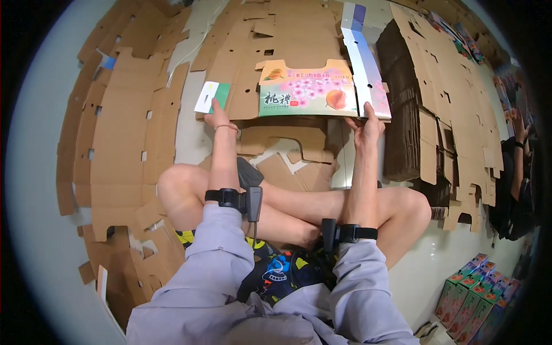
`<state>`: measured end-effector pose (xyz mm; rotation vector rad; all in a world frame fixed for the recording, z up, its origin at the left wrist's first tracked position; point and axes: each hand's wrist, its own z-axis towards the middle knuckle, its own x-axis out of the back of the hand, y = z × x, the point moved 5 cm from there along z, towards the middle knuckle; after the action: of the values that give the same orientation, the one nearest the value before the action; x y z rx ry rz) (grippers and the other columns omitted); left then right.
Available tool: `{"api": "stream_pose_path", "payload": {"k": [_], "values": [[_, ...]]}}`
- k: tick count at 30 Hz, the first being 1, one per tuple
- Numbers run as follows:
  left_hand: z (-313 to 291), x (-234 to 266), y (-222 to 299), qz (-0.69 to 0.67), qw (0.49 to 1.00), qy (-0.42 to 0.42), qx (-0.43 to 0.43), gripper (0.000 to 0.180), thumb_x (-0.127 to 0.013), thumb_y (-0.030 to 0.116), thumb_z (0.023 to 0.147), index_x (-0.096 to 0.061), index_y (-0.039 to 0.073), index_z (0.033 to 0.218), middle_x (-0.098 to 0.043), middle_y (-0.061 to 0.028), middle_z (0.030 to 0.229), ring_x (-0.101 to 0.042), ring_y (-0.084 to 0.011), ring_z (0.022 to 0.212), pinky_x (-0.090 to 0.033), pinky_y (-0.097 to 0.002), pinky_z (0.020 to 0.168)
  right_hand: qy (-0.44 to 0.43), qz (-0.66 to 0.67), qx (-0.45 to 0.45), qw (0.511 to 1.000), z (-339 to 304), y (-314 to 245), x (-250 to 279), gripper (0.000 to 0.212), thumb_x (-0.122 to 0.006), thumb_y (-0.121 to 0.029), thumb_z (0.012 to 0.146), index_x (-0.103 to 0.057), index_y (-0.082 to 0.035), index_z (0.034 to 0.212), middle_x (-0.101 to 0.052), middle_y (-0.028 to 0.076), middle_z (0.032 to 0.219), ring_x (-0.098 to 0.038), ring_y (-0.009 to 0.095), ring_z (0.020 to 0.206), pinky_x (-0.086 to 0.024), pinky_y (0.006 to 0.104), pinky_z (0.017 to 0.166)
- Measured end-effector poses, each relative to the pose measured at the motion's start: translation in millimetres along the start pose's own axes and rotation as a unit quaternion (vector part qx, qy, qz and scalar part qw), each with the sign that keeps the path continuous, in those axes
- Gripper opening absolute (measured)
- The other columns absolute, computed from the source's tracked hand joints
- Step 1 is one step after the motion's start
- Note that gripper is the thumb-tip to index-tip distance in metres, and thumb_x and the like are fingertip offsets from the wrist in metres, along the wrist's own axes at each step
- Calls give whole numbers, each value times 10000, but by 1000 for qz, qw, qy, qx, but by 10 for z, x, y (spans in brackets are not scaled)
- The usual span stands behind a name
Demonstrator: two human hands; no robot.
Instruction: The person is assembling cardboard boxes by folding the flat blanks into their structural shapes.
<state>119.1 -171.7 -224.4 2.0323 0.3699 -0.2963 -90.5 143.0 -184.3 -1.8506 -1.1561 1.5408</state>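
A flat carton blank [241,69] of brown cardboard lies in front of me, its near edge raised in both hands. Its printed panel [307,86] faces up, with pink blossoms and a peach on it. My left hand [217,117] grips the near left corner, thumb on a small green and white flap [211,96]. At the near right corner my right hand [367,127] is closed, its thumb pressed on a long blue and white side strip [363,69]. The fingers under the cardboard are partly hidden.
A thick strapped stack of brown blanks [402,98] stands at the right. More cardboard [123,126] lies at the left. Several printed boxes [468,296] stand lower right. Another person's arm [519,152] shows at the right rim. My crossed legs [287,207] lie below the blank.
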Motion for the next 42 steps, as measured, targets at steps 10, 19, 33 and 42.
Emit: {"api": "stream_pose_path", "payload": {"k": [10,19,33,42], "values": [[-258,-217,-5,444,767,-156,-436,393,-582,24,691,-623,82,1077,-517,-154,1014,-513,-319,1003,-419,-364,864,31,-20,-1,999,72,108,42,337,-599,-103,815,-465,68,1073,-564,169,1001,-639,273,744,-599,411,544],[-687,-355,-189,486,726,-280,-397,617,-670,197,610,-546,72,1201,-383,-240,1173,-352,-364,1152,-350,-370,972,18,-40,11,999,105,184,76,331,-614,-131,803,-485,44,1052,-596,161,914,-642,243,665,-585,377,489],[-419,-261,-276,527,759,-214,-317,792,-763,374,625,-397,169,1297,-543,-210,1072,-509,-350,1023,-413,-409,877,86,-51,-39,994,-104,207,38,479,-637,-390,783,-513,-34,1078,-591,83,904,-607,189,655,-520,295,484],[-653,-328,-237,635,698,-167,-284,785,-747,337,653,-335,269,1317,-495,-185,1028,-548,-373,948,-448,-431,798,84,-32,-80,993,46,365,198,694,-496,-643,777,-448,-96,1201,-500,151,1132,-514,315,1024,-446,490,840]]}}
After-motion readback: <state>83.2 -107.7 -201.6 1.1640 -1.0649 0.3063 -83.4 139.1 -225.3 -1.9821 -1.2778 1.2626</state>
